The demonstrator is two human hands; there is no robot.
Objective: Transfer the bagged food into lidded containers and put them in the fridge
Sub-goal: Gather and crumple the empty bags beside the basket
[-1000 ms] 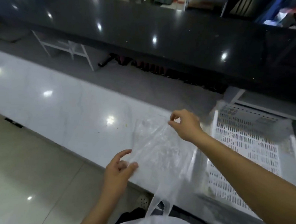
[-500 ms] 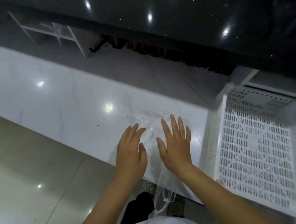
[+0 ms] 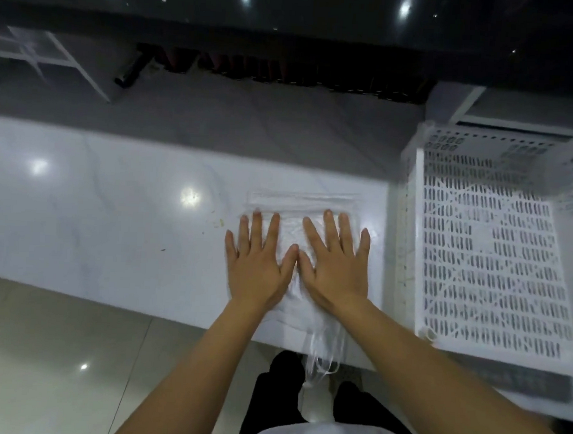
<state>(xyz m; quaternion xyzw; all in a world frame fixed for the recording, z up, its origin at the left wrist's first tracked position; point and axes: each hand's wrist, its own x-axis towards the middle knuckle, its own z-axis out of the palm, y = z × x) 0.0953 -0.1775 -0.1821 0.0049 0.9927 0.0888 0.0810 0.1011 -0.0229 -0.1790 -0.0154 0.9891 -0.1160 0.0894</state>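
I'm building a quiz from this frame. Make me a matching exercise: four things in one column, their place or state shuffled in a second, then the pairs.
Things:
1. clear plastic bag
2. white slotted crate
3. bag handles
4. left hand

Places or states:
A. hanging off the counter's near edge
B. at the counter's right end
C. pressed flat under both hands
D. fingers spread, thumb beside the right hand's thumb

Pairs: 1-C, 2-B, 3-A, 4-D

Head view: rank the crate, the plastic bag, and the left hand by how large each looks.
1. Crate, largest.
2. Plastic bag, flat on the counter under both hands, partly hidden.
3. Left hand, smallest, about matching the right hand.
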